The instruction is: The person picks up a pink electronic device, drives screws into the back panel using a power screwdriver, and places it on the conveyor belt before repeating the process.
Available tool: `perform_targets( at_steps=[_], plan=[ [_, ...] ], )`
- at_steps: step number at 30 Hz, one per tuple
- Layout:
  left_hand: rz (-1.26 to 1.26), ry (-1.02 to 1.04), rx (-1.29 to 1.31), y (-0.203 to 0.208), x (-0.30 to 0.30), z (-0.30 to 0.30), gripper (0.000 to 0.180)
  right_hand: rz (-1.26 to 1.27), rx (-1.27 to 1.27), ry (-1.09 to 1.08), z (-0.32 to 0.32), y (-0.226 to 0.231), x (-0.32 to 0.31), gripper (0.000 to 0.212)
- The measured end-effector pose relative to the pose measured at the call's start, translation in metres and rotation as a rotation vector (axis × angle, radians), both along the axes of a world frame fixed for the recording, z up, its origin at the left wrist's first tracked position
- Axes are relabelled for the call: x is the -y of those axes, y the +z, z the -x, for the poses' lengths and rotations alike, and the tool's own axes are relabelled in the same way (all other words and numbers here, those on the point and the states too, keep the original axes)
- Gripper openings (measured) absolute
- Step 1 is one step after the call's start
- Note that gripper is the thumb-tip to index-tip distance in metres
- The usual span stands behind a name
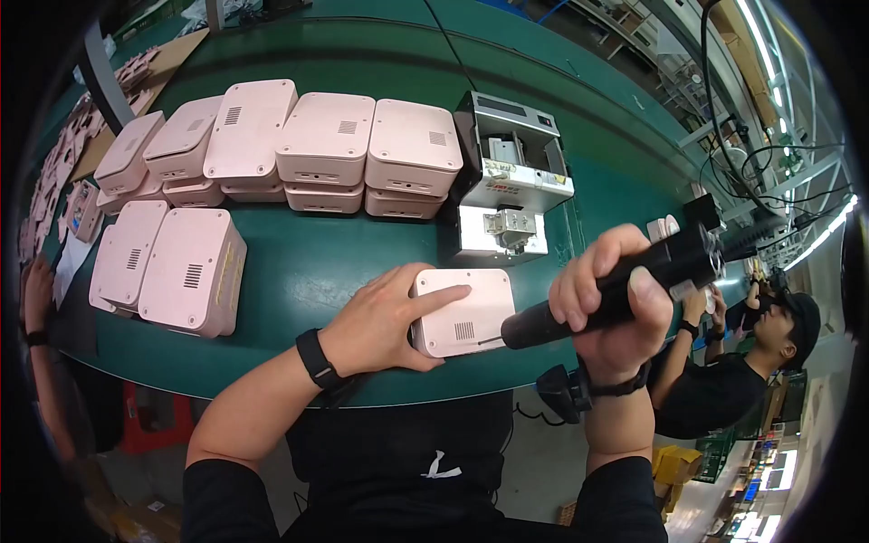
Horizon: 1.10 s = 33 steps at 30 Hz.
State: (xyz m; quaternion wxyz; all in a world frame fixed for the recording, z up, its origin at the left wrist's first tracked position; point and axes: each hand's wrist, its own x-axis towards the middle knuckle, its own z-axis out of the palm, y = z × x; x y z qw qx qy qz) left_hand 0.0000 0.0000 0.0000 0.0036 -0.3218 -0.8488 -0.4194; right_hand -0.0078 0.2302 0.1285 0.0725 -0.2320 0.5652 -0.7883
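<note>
At far left, another person's forearm (36,303), dark band at the wrist, rests beside a spread of pink parts (56,167) at the edge of a green worktable (308,262). Stacked pink boxes (328,136), vented and rounded at the corners, line the table two layers deep, while a further pair of boxes (192,271) sits nearer the worker. At center, the worker's left hand (385,312), a black band (319,357) around its wrist, clasps the left end of a pink housing (480,308), thumb at the near corner and index finger stretched across the top. The housing lies near the table's front edge, just in front of a black-and-white machine (525,190) with a small metal block (513,228) at its front. From the right, the right hand (625,337) closes its fingers around a black power screwdriver (539,323), tilted so that its thin bit points down to the housing beside the vent slots (whether it touches, one cannot tell). A black device (563,394) hangs by the right wrist. At far right, a co-worker (715,389) in a dark cap lifts both hands.
</note>
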Motion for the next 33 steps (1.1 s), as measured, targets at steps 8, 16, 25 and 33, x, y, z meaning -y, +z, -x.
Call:
perform_targets(
  at_steps=[8, 16, 25, 33],
  plan=[
    [0.032, 0.013, -0.048, 0.004, 0.001, -0.001, 0.086, 0.095, -0.314, -0.275, 0.017, 0.032, 0.007, 0.035],
    [-0.013, 0.003, -0.058, -0.004, 0.000, -0.002, 0.085, -0.018, -0.250, -0.440, 0.070, 0.021, 0.004, 0.030],
    [-0.014, 0.025, -0.016, -0.007, 0.005, -0.002, 0.084, 0.073, -0.094, -0.162, 0.025, 0.014, 0.021, 0.035],
    [-0.048, 0.040, -0.091, -0.019, 0.003, 0.000, 0.081, -0.075, -0.164, -0.080, -0.036, 0.026, 0.057, 0.046]
  ],
)
